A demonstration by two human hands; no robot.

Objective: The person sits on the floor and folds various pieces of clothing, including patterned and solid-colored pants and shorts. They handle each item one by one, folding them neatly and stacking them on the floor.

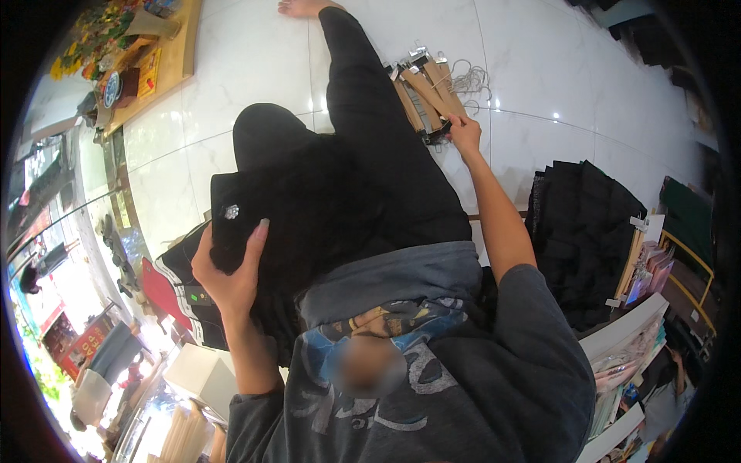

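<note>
My left hand (234, 263) grips the edge of a folded black garment (228, 231), thumb on top and fingers underneath. A shiny silver, jewelled fastener (231, 212) shows near the garment's corner. The rest of that cloth merges with my black trousers (376, 104), so its far edge is hard to tell. On the floor to the right lies a pile of wooden clip hangers (428, 95) with metal hooks and clips. My right hand (465, 134) reaches down to the pile's near end and pinches one wooden clip hanger (433, 95) by its end.
White tiles (550, 69) cover the floor. Black garments (579, 231) hang on a clip hanger at right, near a white shelf unit (628, 347). A wooden table (173, 63) with flowers stands upper left. A white box (200, 376) and a red-and-black item (168, 292) are at lower left.
</note>
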